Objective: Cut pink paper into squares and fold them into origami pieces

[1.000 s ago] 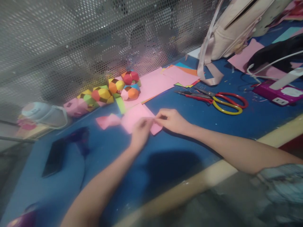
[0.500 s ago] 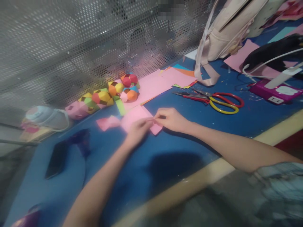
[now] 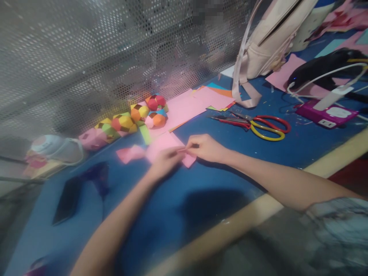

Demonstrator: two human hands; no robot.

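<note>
My right hand (image 3: 205, 147) pinches the edge of a small piece of pink paper (image 3: 182, 150) between thumb and fingers. From the other side my left hand (image 3: 167, 161) closes on the same piece, its fingertips partly blurred. Under both hands lies a pink paper sheet (image 3: 158, 143) on the blue table (image 3: 161, 214). Just left of that sheet rests a folded pink paper piece (image 3: 130, 153). Behind the hands, several colourful folded paper balls (image 3: 125, 122) stand in a row beside a stack of pink sheets (image 3: 184, 109).
Scissors with red and yellow handles (image 3: 268, 128) lie to the right, near a purple power strip (image 3: 324, 115). A pale bag (image 3: 267, 42) leans by the perforated metal panel (image 3: 115, 46). At left are a dark phone (image 3: 67, 199) and a light-blue bottle (image 3: 56, 148).
The whole view has shifted slightly, with objects on the right sitting a little further left. Both hands keep their pinch on the pink paper, almost in the same place.
</note>
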